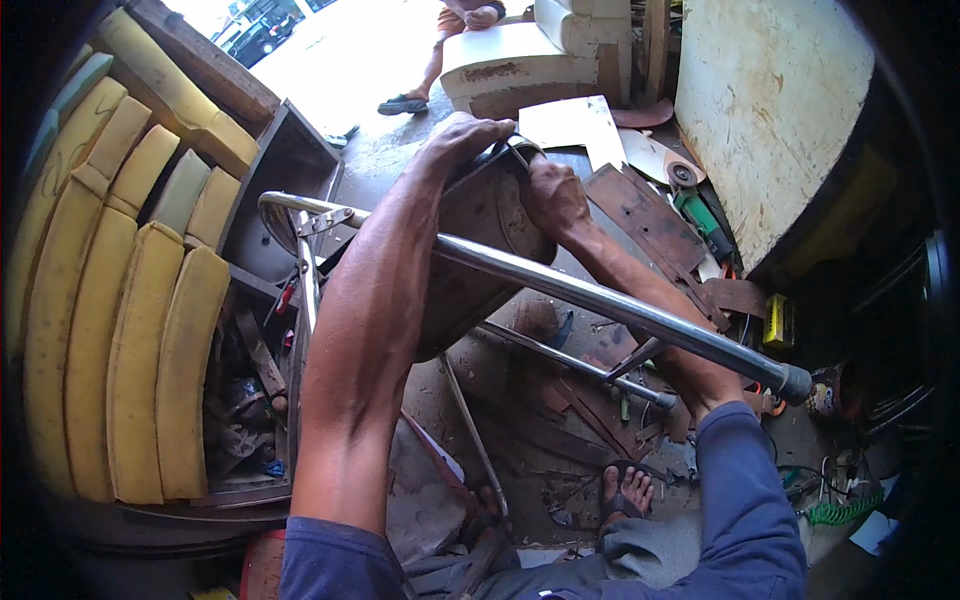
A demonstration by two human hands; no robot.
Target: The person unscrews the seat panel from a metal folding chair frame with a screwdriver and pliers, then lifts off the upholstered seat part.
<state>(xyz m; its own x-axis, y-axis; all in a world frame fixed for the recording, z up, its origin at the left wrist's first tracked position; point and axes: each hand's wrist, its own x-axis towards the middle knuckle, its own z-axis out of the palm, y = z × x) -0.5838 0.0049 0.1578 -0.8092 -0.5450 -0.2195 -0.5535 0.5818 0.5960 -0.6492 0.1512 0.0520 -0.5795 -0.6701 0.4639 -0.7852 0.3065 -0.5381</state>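
A folding chair with a chrome tube frame (580, 292) is tipped in front of me, the brown underside of its seat (485, 225) turned partly toward me. At the seat's far edge, my left hand (465, 138) is closed, its fingers bent over the rim. Close to its right, my right hand (556, 198) is also closed on that rim. A dark band and a pale, shiny strip show between the two hands; I cannot make out what they are. One chrome leg ends in a grey rubber foot (795, 384) beside my right forearm.
Yellow foam cushions (135, 360) stand stacked at left, beside an open wooden drawer unit (300, 165). Brown board scraps (640, 215) and a green power tool (703, 222) lie on the right. Ahead, a person sits by a worn white armchair (510, 55). A large pale panel (765, 100) leans at right.
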